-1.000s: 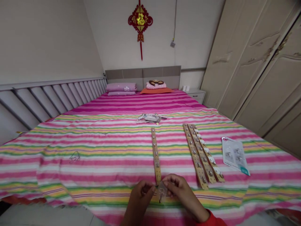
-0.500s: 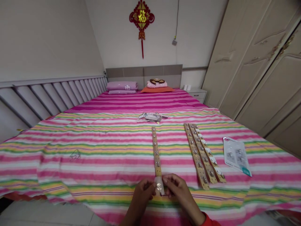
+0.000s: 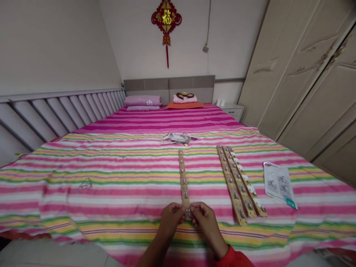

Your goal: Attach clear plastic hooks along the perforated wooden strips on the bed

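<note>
While we look down the length of the bed, our left hand and our right hand meet close to its near edge, both curled inward with the fingertips pinched together. Between them they have hold of a small metal fitting, mostly hidden by the fingers, so we cannot make out its shape. It sits right at the near end of a perforated wooden strip, which lies flat along the middle of the bed and carries a row of metal fittings. A red sleeve shows on our right arm.

Just to the right lie three more wooden strips, side by side and touching or nearly so, the rightmost with white round pieces along it. Further right, toward the bed's right edge, is a printed blister card. A loose pile of metal pieces and packaging sits beyond the far end of the lone strip. A thin wire loop lies well off to the left on the striped bedspread. Pillows rest against the headboard.
</note>
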### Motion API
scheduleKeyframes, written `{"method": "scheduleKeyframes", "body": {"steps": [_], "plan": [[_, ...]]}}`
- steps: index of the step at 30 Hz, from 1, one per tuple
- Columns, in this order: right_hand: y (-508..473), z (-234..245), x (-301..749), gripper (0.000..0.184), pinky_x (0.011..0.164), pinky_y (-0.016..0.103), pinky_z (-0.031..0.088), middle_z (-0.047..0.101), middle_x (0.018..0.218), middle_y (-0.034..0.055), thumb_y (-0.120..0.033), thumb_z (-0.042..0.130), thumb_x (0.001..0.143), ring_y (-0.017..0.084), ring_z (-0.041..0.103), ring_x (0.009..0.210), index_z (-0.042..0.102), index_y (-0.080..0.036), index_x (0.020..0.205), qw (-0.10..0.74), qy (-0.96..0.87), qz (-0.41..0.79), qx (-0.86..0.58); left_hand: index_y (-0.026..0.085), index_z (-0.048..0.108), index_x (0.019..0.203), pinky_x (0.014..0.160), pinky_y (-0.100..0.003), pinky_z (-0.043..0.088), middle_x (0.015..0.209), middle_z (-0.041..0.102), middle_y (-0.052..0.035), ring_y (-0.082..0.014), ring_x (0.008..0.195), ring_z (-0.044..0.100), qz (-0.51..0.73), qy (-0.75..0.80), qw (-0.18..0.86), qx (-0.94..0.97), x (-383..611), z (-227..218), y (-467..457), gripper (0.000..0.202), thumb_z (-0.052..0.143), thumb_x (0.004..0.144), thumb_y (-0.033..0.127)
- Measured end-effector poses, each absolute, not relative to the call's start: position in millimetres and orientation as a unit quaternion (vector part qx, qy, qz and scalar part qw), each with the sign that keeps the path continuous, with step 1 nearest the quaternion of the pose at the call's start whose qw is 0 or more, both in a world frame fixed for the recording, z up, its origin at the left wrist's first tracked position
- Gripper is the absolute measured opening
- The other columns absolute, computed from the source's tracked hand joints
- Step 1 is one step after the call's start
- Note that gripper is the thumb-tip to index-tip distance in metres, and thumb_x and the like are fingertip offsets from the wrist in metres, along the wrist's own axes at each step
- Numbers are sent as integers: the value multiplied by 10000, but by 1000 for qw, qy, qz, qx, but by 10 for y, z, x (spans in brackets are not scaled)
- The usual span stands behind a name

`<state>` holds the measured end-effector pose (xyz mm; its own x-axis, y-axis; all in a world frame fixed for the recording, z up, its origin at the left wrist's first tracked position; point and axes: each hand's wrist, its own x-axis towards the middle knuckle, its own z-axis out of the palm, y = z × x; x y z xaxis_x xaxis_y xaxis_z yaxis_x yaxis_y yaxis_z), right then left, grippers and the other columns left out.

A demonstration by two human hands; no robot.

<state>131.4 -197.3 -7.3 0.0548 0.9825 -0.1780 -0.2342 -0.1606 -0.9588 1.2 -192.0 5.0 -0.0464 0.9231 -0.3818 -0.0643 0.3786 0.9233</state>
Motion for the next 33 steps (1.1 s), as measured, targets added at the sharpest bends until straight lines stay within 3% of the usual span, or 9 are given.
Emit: {"method": "scheduleKeyframes", "body": {"steps": [11,26,33], "plan": [[-1985,-82,1303,471,377,218,291,528,423,-44,-601,755,508,91,424,369,615,-169,631,544,-384,556,-497,168,579,584,546,-255,437,496,622,21,-137,498,587,412,584,588,378,-52,33,-1816,272,726,484,373],[-1959,-197,1292,473,356,218,275,503,398,-55,-617,742,516,89,400,350,578,-185,619,530,-377,565,-507,190,526,527,495,-240,380,440,557,42,-116,445,522,403,612,552,398,-28,-121,-1773,197,659,545,335],[-1940,-276,1293,458,346,216,278,490,400,-65,-601,741,517,86,393,331,555,-195,617,530,-373,564,-511,203,499,526,492,-240,370,436,522,50,-122,447,506,387,644,486,446,-7,-178,-1777,183,633,603,301]]}}
